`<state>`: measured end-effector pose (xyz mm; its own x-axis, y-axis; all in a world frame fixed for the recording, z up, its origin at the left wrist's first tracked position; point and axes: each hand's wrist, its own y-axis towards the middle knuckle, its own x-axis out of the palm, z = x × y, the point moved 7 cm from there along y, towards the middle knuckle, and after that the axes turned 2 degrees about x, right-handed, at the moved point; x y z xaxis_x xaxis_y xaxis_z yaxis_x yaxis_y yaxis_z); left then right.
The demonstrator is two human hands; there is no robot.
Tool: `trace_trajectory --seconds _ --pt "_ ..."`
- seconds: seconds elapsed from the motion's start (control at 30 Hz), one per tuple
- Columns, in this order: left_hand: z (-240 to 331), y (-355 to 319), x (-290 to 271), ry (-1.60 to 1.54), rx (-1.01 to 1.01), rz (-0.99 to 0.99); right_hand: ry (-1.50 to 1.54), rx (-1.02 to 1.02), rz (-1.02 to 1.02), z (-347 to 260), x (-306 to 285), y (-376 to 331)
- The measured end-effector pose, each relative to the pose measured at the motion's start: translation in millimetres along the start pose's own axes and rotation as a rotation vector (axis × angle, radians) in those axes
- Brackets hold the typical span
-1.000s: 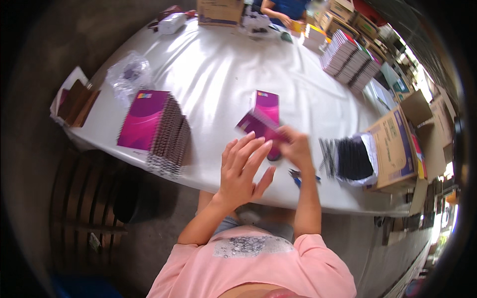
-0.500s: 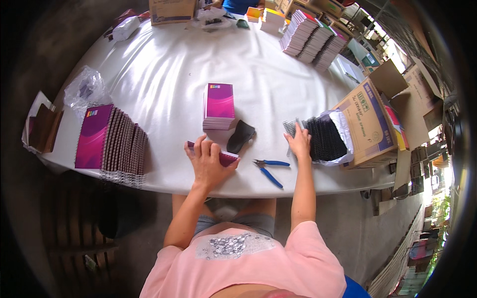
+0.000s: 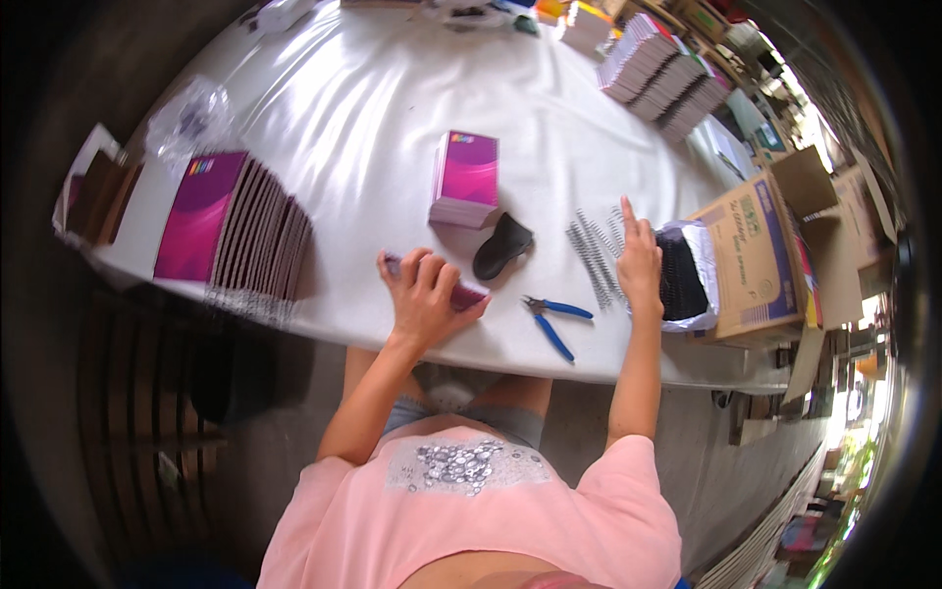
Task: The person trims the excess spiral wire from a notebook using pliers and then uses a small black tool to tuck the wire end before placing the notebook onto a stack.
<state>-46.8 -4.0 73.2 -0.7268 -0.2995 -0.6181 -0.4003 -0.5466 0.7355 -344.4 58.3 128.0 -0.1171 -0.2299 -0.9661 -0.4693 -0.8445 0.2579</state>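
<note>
My left hand [image 3: 424,297] lies flat on a small magenta notebook [image 3: 465,294] near the table's front edge, fingers curled over it. My right hand [image 3: 639,263] reaches to the right, fingers spread, touching a row of metal spiral coils [image 3: 589,253] beside a white bag of black coils [image 3: 683,279]. A short stack of magenta notebooks [image 3: 465,179] sits further back in the middle. A black curved object [image 3: 501,245] lies between the stack and my hands. Blue-handled pliers [image 3: 552,321] rest near the front edge between my hands.
A fanned row of magenta notebooks [image 3: 232,234] lies at the left. An open cardboard box [image 3: 757,257] stands at the right. Stacks of notebooks [image 3: 663,75] sit at the far right, a clear plastic bag [image 3: 191,121] at the left. White cloth covers the table [image 3: 343,98].
My right hand has moved right from the notebook onto the spiral coils. My left hand has pressed the notebook down near the front edge. The view has shifted.
</note>
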Motion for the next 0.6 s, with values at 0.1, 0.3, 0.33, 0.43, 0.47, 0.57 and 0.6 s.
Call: trace_trajectory --seconds 0.1,0.3,0.33,0.43,0.47,0.57,0.6 --pt "1 1 -3 -0.016 -0.036 0.009 0.505 -0.125 -0.113 -43 11 -30" --pt "0 -1 -5 -0.046 -0.033 0.058 1.061 -0.198 -0.115 -118 3 -75" --pt "0 -1 -4 -0.046 -0.036 0.058 1.089 -0.186 -0.119 -122 4 -77" --pt "1 -2 -4 -0.047 -0.027 0.062 1.107 -0.215 -0.087 -132 11 -78" --pt "1 -2 -3 -0.064 -0.03 0.063 1.106 -0.221 -0.09 -132 12 -78" --pt "0 0 -5 -0.059 -0.026 0.057 1.075 -0.317 -0.179 -137 17 -80" --pt "1 1 -5 -0.046 -0.011 0.045 1.162 -0.294 -0.319 -136 27 -82"
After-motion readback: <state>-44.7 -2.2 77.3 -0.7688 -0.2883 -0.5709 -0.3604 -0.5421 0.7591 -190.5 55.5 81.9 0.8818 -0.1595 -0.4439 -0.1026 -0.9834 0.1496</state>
